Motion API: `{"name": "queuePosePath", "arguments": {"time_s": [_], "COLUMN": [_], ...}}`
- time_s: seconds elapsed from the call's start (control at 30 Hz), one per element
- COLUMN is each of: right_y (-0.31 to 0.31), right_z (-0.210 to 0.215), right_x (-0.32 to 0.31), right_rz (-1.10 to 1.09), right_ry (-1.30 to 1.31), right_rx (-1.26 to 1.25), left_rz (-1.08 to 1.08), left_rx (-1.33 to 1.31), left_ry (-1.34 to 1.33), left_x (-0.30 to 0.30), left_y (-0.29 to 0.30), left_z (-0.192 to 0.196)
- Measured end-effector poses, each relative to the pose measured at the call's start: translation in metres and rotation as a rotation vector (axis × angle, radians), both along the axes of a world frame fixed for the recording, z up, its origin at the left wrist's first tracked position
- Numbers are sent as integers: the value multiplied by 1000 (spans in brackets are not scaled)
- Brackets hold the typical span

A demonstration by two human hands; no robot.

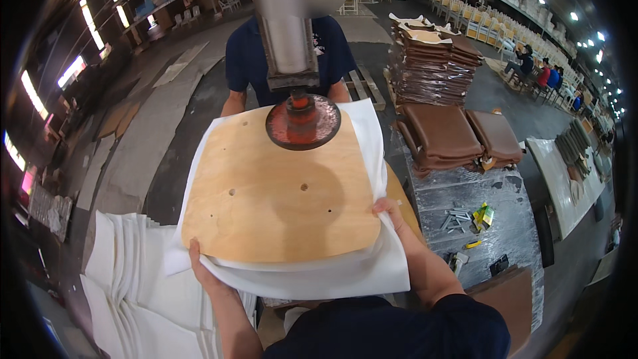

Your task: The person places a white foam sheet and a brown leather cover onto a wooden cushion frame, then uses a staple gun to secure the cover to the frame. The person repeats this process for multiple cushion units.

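Observation:
A rounded plywood seat board [279, 226] with several small holes lies on a larger white padding sheet [332, 279], whose edges stick out around it. My left hand [203, 267] grips the board and padding at the near left corner, thumb on top. At the right edge my right hand [393, 214] holds the same stack, its thumb on the wood; the fingers of both hands are hidden underneath. Over the board's far part hangs a round red press disc [304, 123] on a metal cylinder [286, 40]; whether it touches the wood I cannot tell.
A co-worker [242, 60] stands across, arms reaching toward the far edge. White sheets [146, 286] are stacked at left. Brown cushion covers [442, 136] sit on the right-hand table [438, 193], near staple strips [455, 219] and a yellow cutter [473, 244].

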State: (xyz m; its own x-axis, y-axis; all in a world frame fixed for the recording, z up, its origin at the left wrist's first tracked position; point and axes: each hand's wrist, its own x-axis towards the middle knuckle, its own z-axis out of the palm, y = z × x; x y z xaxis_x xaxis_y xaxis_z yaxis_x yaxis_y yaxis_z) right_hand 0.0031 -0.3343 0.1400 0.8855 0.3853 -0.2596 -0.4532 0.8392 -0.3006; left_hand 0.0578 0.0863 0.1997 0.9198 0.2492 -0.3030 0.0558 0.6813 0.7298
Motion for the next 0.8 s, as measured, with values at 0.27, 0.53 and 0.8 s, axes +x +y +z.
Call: {"name": "queuePosePath", "arguments": {"time_s": [0.27, 0.53, 0.8], "right_y": [-41, -94, -132], "right_z": [-24, -35, -3], "right_x": [24, 21, 23], "right_rz": [-108, -221, -251], "right_ry": [72, 121, 192], "right_rx": [-95, -577, -555], "left_rz": [43, -71, -340], "left_rx": [49, -354, -221], "left_ry": [3, -429, -759], "left_x": [-1, -11, -18], "left_y": [-44, -28, 5], "left_z": [-31, -63, -83]}}
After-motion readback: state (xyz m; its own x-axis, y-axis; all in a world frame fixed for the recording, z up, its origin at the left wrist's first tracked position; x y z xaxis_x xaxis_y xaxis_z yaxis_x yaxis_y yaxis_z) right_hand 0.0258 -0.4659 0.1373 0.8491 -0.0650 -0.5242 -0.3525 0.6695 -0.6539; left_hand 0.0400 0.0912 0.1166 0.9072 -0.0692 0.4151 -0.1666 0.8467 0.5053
